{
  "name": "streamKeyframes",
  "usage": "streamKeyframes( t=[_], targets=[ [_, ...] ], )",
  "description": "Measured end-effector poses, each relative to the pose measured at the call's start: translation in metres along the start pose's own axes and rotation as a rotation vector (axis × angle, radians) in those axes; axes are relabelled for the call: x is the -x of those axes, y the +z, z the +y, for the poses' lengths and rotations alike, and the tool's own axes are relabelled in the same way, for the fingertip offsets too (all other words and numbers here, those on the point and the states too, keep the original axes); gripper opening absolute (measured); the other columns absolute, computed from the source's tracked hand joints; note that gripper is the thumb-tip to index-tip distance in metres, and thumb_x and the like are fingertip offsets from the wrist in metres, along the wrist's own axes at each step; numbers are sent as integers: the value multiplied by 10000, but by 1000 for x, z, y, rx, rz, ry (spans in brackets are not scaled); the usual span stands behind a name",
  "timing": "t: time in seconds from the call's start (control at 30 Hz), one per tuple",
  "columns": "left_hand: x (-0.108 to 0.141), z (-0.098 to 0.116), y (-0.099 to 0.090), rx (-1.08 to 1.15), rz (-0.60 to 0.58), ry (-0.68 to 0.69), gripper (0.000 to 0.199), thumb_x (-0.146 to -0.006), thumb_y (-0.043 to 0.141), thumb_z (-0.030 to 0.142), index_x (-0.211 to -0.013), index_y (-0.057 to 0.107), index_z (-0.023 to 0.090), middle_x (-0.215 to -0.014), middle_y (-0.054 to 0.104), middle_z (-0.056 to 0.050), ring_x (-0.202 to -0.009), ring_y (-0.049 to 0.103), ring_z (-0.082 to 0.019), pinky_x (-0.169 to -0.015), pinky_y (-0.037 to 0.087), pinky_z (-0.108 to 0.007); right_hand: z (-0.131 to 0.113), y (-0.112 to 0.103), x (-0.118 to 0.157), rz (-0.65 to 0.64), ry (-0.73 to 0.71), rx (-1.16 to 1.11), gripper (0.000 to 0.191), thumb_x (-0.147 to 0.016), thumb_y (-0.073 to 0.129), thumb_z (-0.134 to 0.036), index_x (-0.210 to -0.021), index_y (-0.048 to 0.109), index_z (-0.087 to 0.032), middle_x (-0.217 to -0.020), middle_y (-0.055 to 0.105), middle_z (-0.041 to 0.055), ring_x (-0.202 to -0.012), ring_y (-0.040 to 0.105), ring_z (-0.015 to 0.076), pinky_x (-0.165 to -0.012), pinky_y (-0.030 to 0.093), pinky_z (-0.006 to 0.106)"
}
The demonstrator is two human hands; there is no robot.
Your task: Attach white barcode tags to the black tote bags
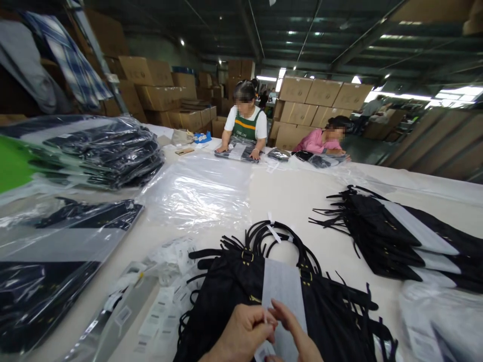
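A black handbag (230, 281) lies flat in front of me, with a grey-white sheet (283, 281) across its middle and a white tie round its looped handles (273, 231). Over the sheet, my left hand (245, 329) is closed in a pinch on a thin white strip. Close against it is my right hand (292, 329), its fingers stretched and apart near the left fingertips. Below the pinch, a small white label (264, 351) shows between the hands; whether it joins the strip, I cannot tell.
Sheets of white labels (158, 311) lie at left, near bagged handbags (56, 241) and a wrapped stack (101, 148). More black handbags (392, 231) are piled right. Clear plastic bags (199, 191) cover the table's middle. Across it, two co-workers (245, 120) handle packed items.
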State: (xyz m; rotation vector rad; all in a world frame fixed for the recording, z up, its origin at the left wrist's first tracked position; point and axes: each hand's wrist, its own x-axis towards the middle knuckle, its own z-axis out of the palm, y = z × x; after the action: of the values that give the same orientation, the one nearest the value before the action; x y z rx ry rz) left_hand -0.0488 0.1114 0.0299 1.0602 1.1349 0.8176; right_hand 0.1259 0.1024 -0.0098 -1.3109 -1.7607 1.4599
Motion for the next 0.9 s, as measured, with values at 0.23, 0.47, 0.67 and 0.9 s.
streamKeyframes(
  t=[0.23,0.47,0.67,0.9],
  targets=[
    [-29,5,-23,-192,122,54,178,-675,531,235,-651,680,140,-653,605,-27,-695,546,-158,-665,404,-239,-8,34,-46,60,168,-388,523,-724,537,-595,-1006,601,-160,-558,512,-25,-505,470,123,-518,400,244],
    [-105,-9,-73,-592,393,-5,285,-692,443,52,-860,660,125,-888,609,-94,-926,528,-220,-876,363,-335,-10,9,-99,226,131,43,447,-762,416,-590,-593,533,-193,-610,547,1,-629,496,169,-587,353,263],
    [-142,-27,-87,-494,398,-175,262,-552,439,-26,-611,657,108,-699,616,-99,-790,565,-253,-771,404,-374,-16,9,-135,81,223,493,339,-850,364,-367,-625,564,-210,-618,617,18,-641,570,180,-560,310,259],
    [-145,-30,-92,-140,329,-283,300,-477,441,-55,-626,645,107,-540,588,12,-561,536,-126,-599,429,-231,-21,11,-147,75,325,637,309,-862,356,-301,-666,577,-210,-722,674,74,-756,618,230,-573,301,274]
  ],
)
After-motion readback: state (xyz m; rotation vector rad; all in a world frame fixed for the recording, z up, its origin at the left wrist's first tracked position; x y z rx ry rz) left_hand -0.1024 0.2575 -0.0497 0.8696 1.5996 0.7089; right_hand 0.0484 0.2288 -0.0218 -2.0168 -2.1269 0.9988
